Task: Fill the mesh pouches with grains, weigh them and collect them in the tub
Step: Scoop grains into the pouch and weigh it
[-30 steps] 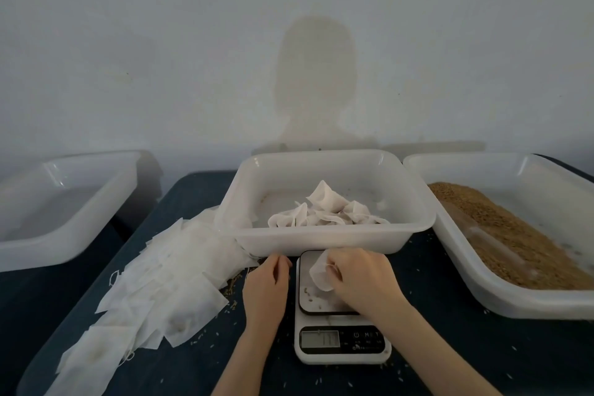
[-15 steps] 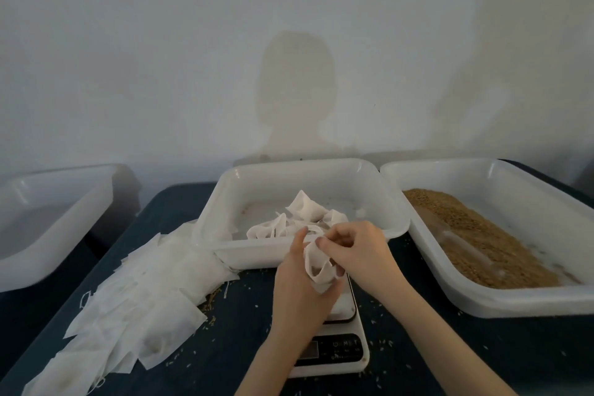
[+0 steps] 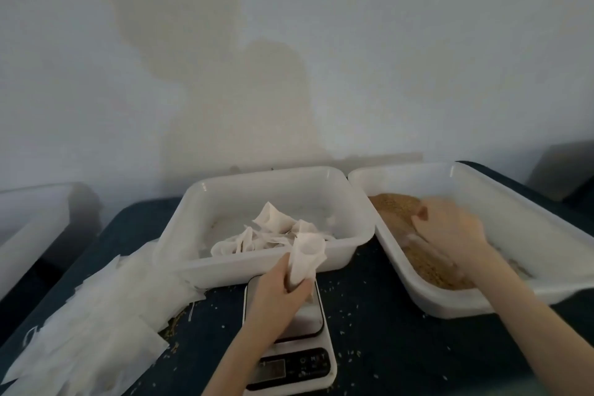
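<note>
No brand or writing can be read; the display and button marks on the scale are too blurred. The left hand grips an open-mouthed mesh pouch above the scale's plate, in front of the middle tub, which holds a small heap of filled pouches. The blurred right hand, whether clasping anything I cannot tell, lies on the brown grains in the right tub; flat empty pouches lie spread on the dark tabletop.
</note>
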